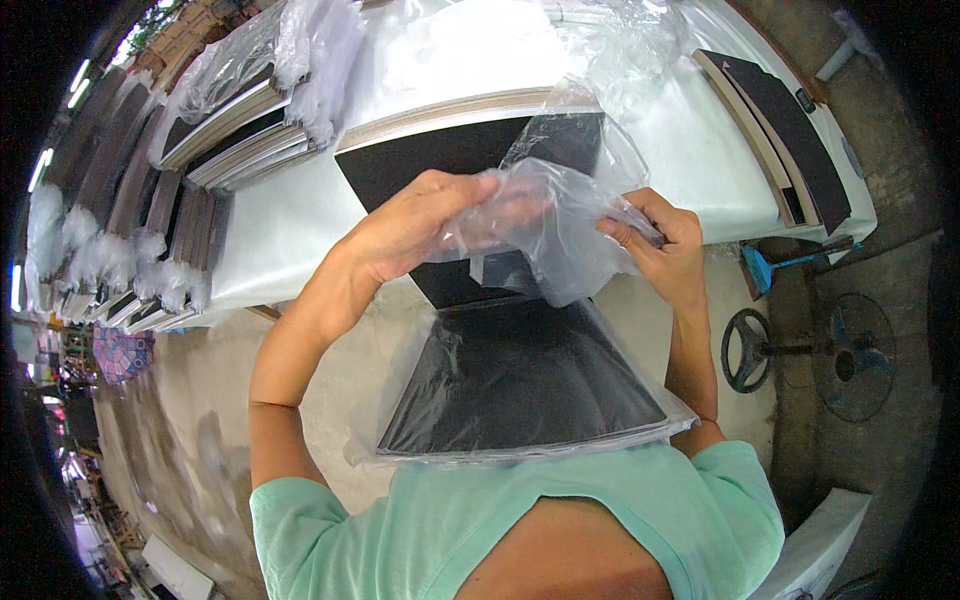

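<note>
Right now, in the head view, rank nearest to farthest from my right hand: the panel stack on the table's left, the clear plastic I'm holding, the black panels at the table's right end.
1. Clear plastic: gripped in your right hand.
2. Black panels: off to its right.
3. Panel stack: across to the left.

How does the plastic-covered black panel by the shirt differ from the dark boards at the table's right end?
The wrapped black panel is covered in clear plastic; the dark boards look bare. The panel sits close to the mint-green shirt; the boards lie on the white table. The panel flares toward the shirt; the boards look long and narrow. Both show black faces.
</note>
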`<state>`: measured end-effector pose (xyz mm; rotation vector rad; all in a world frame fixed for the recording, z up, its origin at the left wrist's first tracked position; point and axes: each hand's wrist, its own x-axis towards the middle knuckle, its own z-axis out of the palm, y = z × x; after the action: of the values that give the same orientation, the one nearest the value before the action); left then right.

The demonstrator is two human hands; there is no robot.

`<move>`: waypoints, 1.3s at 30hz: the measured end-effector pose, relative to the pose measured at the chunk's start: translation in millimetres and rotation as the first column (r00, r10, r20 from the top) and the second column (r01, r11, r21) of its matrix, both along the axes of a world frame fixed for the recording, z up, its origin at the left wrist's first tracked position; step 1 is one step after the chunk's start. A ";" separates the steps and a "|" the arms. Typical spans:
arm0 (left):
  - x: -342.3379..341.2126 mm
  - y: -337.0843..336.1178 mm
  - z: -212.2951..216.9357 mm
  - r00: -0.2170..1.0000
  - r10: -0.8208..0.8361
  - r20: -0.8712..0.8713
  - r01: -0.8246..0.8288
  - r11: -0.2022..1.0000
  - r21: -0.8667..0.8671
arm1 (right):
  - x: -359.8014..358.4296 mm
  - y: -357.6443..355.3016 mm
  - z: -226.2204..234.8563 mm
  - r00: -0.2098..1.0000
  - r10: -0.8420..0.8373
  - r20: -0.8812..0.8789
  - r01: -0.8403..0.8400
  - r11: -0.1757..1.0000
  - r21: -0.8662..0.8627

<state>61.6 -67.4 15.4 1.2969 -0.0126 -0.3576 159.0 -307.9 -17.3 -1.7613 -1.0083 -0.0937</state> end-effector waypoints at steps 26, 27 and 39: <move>-0.7 -11.2 -50.4 0.971 0.217 -0.101 -0.238 0.921 -0.309 | -7.2 47.6 39.0 0.682 0.495 0.538 -0.449 0.864 -0.227; -0.8 -5.2 -52.1 0.960 0.264 -0.089 -0.276 0.944 -0.182 | -8.9 39.8 43.7 0.744 0.564 0.359 -0.534 0.824 -0.188; -3.2 -22.7 -8.5 0.942 -0.334 -0.047 0.199 0.438 0.876 | -8.1 53.4 47.9 0.878 0.373 -0.299 -0.381 0.924 0.032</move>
<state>58.4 -90.1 6.9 2.3885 -0.1771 -0.5912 150.8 -254.5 30.5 -1.5135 -1.1089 0.4272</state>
